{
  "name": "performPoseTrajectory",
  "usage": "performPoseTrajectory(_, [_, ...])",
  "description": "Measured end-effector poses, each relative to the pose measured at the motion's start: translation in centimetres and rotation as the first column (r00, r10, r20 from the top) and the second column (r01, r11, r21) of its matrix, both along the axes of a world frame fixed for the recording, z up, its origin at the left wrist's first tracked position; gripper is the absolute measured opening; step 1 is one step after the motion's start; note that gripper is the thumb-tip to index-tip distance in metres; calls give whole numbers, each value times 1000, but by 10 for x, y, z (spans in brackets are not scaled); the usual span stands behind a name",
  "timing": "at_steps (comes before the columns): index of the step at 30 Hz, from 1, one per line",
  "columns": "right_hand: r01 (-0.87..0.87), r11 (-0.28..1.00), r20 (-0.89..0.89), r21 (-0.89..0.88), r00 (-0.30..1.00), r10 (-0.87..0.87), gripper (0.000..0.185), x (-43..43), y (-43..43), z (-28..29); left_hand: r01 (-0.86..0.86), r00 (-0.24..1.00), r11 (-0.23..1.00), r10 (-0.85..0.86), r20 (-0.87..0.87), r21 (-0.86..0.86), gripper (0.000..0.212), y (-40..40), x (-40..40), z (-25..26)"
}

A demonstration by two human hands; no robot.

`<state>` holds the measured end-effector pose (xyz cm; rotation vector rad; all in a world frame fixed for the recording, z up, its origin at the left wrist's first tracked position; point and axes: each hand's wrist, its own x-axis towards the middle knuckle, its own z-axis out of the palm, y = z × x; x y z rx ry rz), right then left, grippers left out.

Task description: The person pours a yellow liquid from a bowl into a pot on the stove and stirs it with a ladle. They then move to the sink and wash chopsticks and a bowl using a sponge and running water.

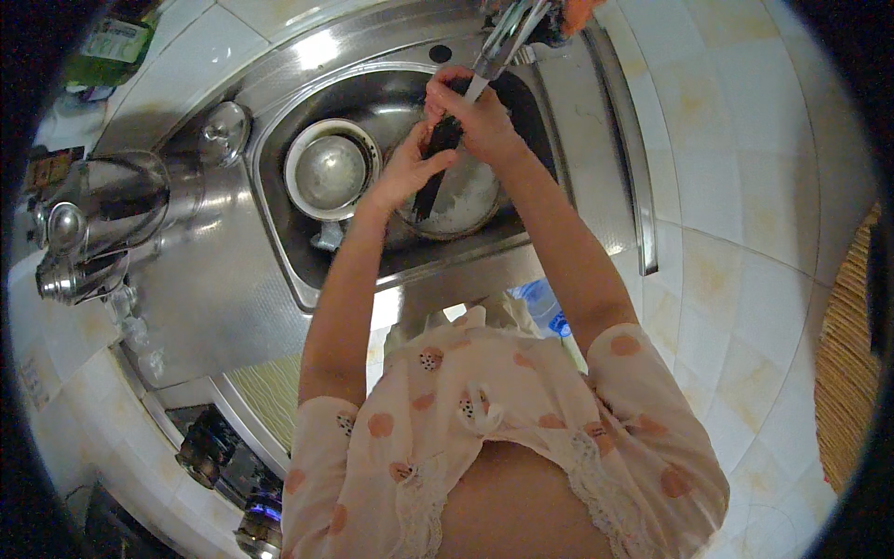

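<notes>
Both of my hands are over a stainless steel sink basin (391, 108). My left hand (408, 168) grips the middle of a long black object (434, 185). Its lower end looks uneven; I cannot tell whether it is one utensil or a bundle. My right hand (482, 119) holds the upper part, with its fingers curled round the top. Right above it is the metal tap (499, 45), and a pale stream runs down from it onto the right hand. Under the hands, partly hidden, stands a wide round vessel (468, 202) with cloudy, whitish contents.
In the basin's left side a white-rimmed bowl (297, 175) holds a smaller metal bowl (330, 168). A glass lid (225, 133) and a shiny metal pot (119, 199) rest on the left steel counter (223, 300). Below left is a cooktop (223, 454). A green bottle (112, 52) stands at upper left.
</notes>
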<state>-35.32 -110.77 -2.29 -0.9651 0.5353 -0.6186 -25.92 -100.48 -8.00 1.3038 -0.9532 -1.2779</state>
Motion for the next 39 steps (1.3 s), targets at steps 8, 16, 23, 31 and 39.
performPoseTrajectory(8, [-135,985,7,-111,991,137,30,-9,4,-7,190,982,960,-186,-37,208,30,2,11,9])
performPoseTrajectory(16, [-101,990,-258,-102,964,72,17,-16,11,11,25,989,988,-2,-147,155,29,3,-7,20])
performPoseTrajectory(23, [367,825,-259,-430,825,-502,19,3,18,-13,-323,750,946,280,599,-38,30,-8,-38,12])
performPoseTrajectory(31, [286,904,91,317,940,-329,19,0,-3,-10,-10,952,992,49,303,-129,29,-9,-20,23])
performPoseTrajectory(39, [102,635,-247,-766,865,-437,18,-13,-17,1,-29,964,997,8,266,74,26,-2,-25,22])
